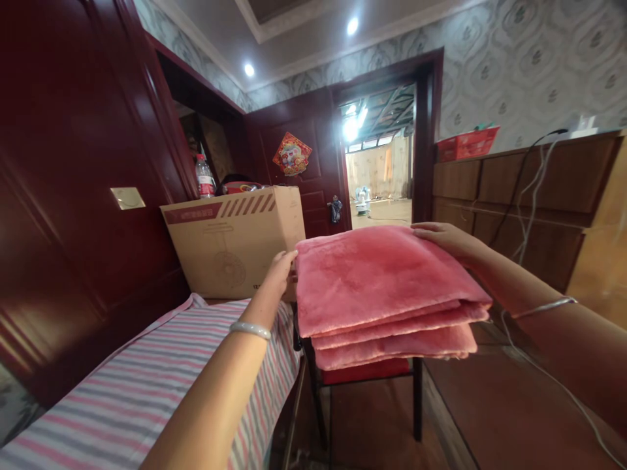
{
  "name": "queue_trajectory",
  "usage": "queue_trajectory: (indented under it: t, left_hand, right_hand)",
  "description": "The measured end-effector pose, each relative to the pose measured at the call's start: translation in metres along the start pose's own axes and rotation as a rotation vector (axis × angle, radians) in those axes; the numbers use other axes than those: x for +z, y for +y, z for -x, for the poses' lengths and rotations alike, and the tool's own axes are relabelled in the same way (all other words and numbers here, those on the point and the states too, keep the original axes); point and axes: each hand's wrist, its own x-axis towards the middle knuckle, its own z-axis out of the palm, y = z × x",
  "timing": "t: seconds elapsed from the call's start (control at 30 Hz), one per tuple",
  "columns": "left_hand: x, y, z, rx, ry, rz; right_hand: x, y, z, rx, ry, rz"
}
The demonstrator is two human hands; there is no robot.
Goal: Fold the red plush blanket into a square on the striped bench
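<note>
A folded pink plush blanket [382, 287] lies in several layers on a chair with a red seat [362, 373]. My left hand [281, 271] grips the blanket's far left edge, fingers curled on it. My right hand [443, 236] rests on the far right corner of the top layer, fingers together and pressed on the fabric. A pale bangle sits on my left wrist and a thin silver one on my right.
A bed with a pink and grey striped sheet [147, 385] is at the left. A cardboard box [235, 238] stands at its far end, a water bottle [204, 177] behind it. Wooden cabinets [529, 189] with hanging cables line the right. An open doorway [379, 176] is ahead.
</note>
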Motion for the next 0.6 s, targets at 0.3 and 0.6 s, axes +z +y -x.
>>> queue_trajectory:
  t: [0.3, 0.6]
  left_hand:
    - [0.032, 0.015, 0.032, 0.725, -0.198, -0.962]
    - [0.038, -0.005, 0.026, 0.755, -0.34, -1.163]
  right_hand:
    - [0.042, -0.045, -0.011, -0.444, -0.309, 0.682]
    - [0.055, -0.01, 0.001, -0.374, -0.401, 0.756]
